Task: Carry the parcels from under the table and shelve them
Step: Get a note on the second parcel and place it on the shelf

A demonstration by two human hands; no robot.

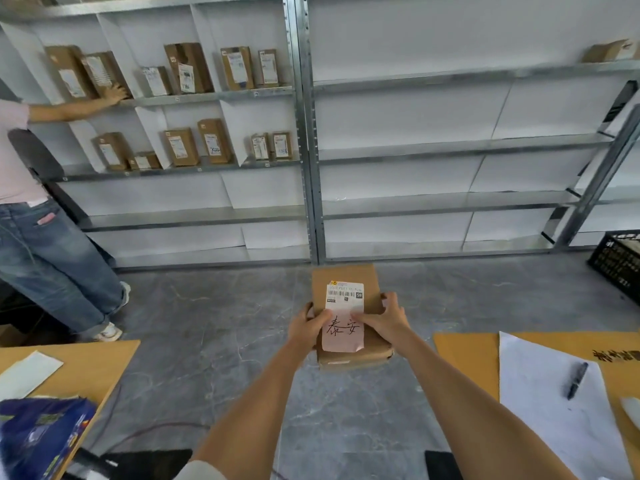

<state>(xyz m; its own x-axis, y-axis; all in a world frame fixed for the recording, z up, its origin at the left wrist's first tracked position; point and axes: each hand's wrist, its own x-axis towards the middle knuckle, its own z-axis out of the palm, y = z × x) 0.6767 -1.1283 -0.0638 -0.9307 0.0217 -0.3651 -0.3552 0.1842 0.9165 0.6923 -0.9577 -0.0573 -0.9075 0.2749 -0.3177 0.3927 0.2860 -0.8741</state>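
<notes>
- Head view: low in the centre of the frame, the parcel [348, 317] is held out flat between both hands, above the grey floor [207, 323].
- The left hand [306, 327] wraps its left edge and the right hand [382, 318] its right edge, thumbs pressed on the label [344, 315].
- Its long axis points away, toward the shelving [450, 147] filling the upper right of the frame; both hands sit equally near.

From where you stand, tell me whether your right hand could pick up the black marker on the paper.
Probably not right now: the right hand and the left hand are both gripping the parcel. The black marker lies uncovered on the paper, so the way is otherwise free.
</notes>
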